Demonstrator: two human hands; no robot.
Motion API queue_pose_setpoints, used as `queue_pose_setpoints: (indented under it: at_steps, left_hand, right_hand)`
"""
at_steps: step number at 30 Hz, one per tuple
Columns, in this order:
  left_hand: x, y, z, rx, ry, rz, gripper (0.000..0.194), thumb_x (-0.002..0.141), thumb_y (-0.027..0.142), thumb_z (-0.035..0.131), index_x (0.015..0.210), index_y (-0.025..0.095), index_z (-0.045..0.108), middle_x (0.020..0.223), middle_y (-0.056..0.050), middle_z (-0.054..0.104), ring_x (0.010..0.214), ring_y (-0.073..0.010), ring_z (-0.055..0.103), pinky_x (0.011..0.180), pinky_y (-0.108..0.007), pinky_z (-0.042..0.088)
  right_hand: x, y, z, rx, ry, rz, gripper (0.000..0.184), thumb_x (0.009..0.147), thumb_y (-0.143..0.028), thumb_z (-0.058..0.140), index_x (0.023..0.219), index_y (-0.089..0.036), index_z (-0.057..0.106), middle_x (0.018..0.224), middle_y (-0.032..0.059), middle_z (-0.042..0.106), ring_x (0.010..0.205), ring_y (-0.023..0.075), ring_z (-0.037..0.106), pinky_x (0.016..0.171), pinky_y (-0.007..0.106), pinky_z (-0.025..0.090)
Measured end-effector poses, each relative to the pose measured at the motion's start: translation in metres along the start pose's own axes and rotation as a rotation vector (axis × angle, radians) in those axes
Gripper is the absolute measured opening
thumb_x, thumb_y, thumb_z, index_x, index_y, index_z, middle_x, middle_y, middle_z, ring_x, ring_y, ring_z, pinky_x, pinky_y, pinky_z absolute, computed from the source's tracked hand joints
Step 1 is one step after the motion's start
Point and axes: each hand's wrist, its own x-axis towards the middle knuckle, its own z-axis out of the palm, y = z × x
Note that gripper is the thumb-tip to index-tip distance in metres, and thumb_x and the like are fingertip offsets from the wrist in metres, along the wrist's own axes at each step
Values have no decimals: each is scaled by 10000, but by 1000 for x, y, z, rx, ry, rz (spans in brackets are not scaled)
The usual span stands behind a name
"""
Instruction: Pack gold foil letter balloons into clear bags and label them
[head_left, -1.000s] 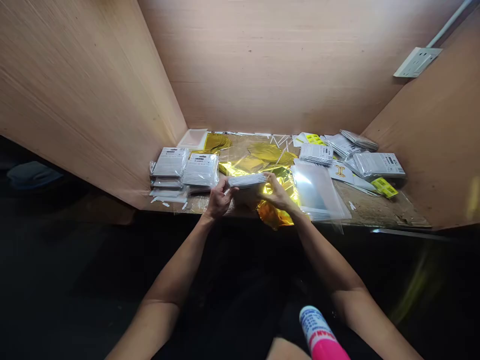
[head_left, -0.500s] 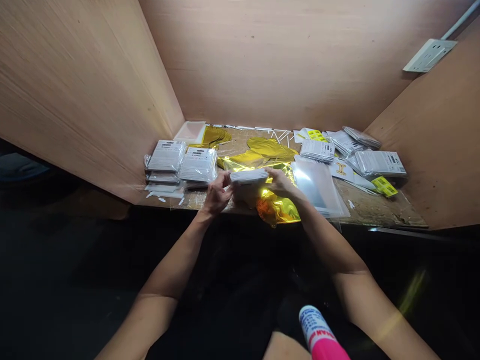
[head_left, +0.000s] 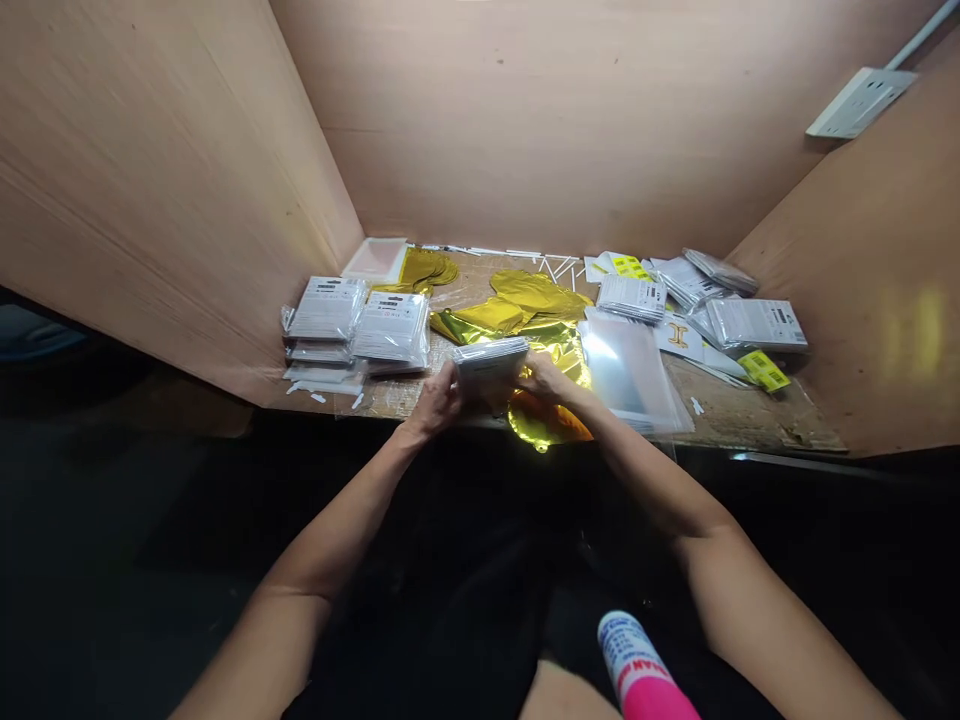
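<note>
At the bottom edge of the frame, the top of a pink-and-white cylindrical container is seen, slightly tilted, against dark clothing. Both bare forearms are extended inward from the lower corners, converging on the near edge of the worktop. The left hand and right hand are brought together, with a flat plastic-wrapped white packet gripped between them from either side, held just above the worktop near its front edge.

Directly beneath the hands, crinkled gold foil sheeting is spread, its glossy surface catching the light and one rounded part hanging at the edge. To the right, a smooth stack of transparent plastic sleeves lies just beside the right hand. To the left, glossy wrapped packets are piled in low stacks, with little room between them and the left hand.

Farther back, more gold foil shapes, thin white sticks and yellow labels are scattered across the rough worktop. The space is closed in by plywood walls, and a white wall socket is mounted at the upper right.
</note>
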Motion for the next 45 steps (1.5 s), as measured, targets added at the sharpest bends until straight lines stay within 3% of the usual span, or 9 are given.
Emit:
queue_pose_setpoints:
  at_steps: [4,9,11,14,20,24,29,36,45]
  left_hand:
    - [11,25,1,-264,21,-5,495,823,376,785,1257,232,596,1047,-65,720,938,-231,678,747,-298,562]
    - [27,43,6,-529,-81,-296,666,904,646,738,1394,258,509,1281,-128,693,897,-238,727,724,-392,643]
    - [34,38,8,-373,-55,-316,747,889,636,767,1438,209,496,1331,-188,682,1070,-318,738,881,-500,650]
    - [50,26,15,59,18,-38,868,879,515,806,1572,125,456,1574,-274,552,1500,-416,527,1231,-576,455]
    - [84,10,39,553,-444,177,716,1065,457,497,1673,82,448,1796,-218,333,1705,-403,216,1376,-563,172]
    - [90,6,45,739,-437,170,757,1092,540,445,1738,153,367,1850,-157,203,1729,-399,109,1381,-592,112]
    - [80,-1,50,802,-326,243,730,1098,516,434,1753,207,344,1858,-112,203,1739,-333,102,1394,-524,108]
    - [72,-11,54,730,-241,303,747,1073,499,496,1742,193,369,1851,-115,231,1727,-340,160,1389,-513,114]
    - [75,-13,53,711,-249,313,738,1077,489,501,1732,168,385,1846,-131,239,1729,-343,151,1389,-527,111]
  right_hand:
    - [-7,-25,-16,269,13,22,475,942,-579,742,1259,-230,687,1131,98,734,1045,293,679,994,461,555]
    - [-32,-44,-19,788,-91,229,796,860,-594,856,1497,-271,504,852,-36,671,567,109,533,514,227,488]
    - [-35,-41,-10,803,-31,317,760,803,-561,907,1406,-250,566,793,-58,642,514,75,440,441,190,372]
    - [-30,-29,2,724,21,430,671,716,-519,962,1215,-207,638,786,-29,665,570,100,500,485,218,400]
    - [-48,-17,-1,188,146,564,527,844,-415,877,1249,-188,627,895,79,699,741,241,633,727,393,541]
    - [-60,-35,7,-423,305,332,159,977,-157,602,1092,-144,712,1050,203,690,1023,335,626,919,443,503]
    - [-37,-54,57,-413,-46,-128,300,918,-23,527,1068,-145,757,1155,165,680,1076,284,585,984,389,492]
    - [-52,-47,63,-350,-225,-257,241,976,-63,524,962,-179,735,931,78,624,849,221,530,803,332,451]
    - [-24,-56,65,-527,-241,-258,205,1008,-116,520,858,-184,642,997,142,658,922,273,525,892,421,466]
